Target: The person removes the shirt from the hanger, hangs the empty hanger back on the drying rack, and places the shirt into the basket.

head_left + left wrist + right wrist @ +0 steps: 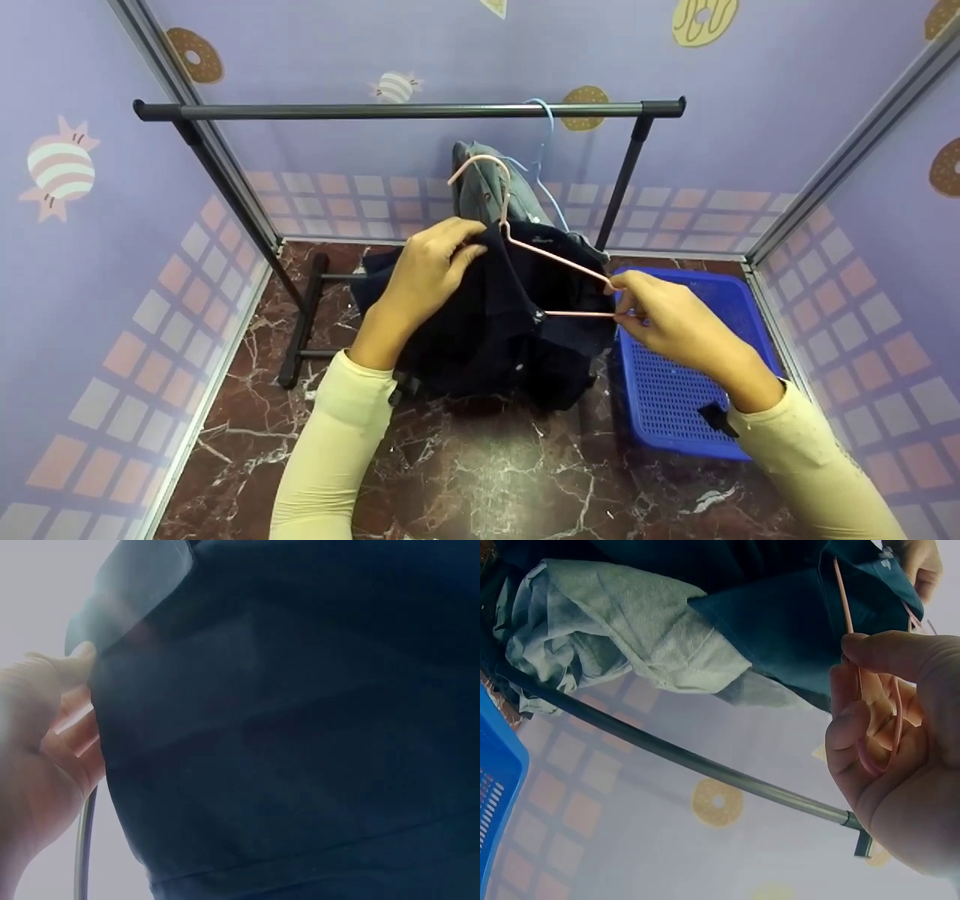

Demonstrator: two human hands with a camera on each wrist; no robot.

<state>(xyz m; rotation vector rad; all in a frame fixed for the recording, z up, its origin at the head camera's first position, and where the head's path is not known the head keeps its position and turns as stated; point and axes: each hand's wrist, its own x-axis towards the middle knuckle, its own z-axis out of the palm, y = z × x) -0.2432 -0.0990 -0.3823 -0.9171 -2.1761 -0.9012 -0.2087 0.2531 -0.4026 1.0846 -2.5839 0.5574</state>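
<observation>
A dark navy shirt point(457, 322) hangs between my two hands, its collar and a button showing in the head view. My left hand point(431, 266) pinches the collar edge between thumb and fingers; in the left wrist view the fabric point(285, 727) fills most of the picture. With curled fingers my right hand point(664, 311) holds one end of a pink hanger point(559, 259). The hanger's far side goes into the shirt's neck opening and is hidden by the cloth, while its hook rises above the collar. In the right wrist view, the hanger's end loop point(896, 727) lies within the fingers.
Behind the shirt stands a black clothes rack point(337, 112). A grey-green garment point(480, 180) hangs from its rail on a light blue hanger point(550, 135). A blue plastic basket point(675, 405) sits on the marbled floor point(480, 472) at right. Patterned walls enclose the space.
</observation>
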